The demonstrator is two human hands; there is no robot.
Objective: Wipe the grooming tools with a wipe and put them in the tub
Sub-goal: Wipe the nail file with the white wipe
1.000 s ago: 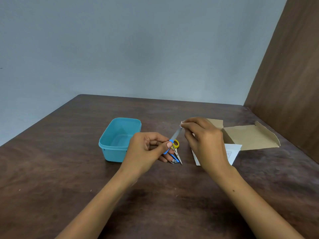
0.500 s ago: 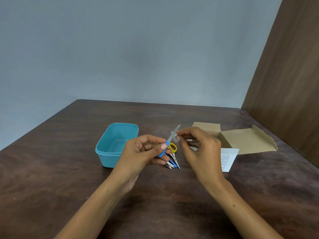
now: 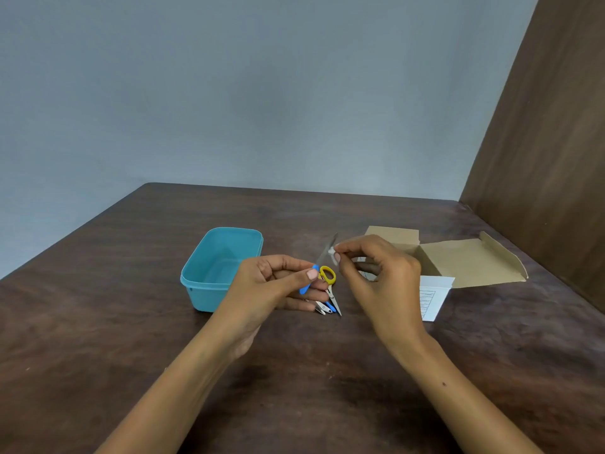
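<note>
Wiping | our left hand (image 3: 271, 283) pinches blue-handled nail file (image 3: 319, 267) above table (image 3: 98, 322) | right hand (image 3: 376, 273) pinches white wipe (image 3: 332, 253) against blade, now farther up than half a second ago: stroke progressing | teal tub (image 3: 203, 283) empty, just left | scissors (image 3: 329, 283), clipper wait.

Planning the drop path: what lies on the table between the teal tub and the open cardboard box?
In the head view, between the tub and box: yellow-handled scissors, small clippers, both hands.
</note>
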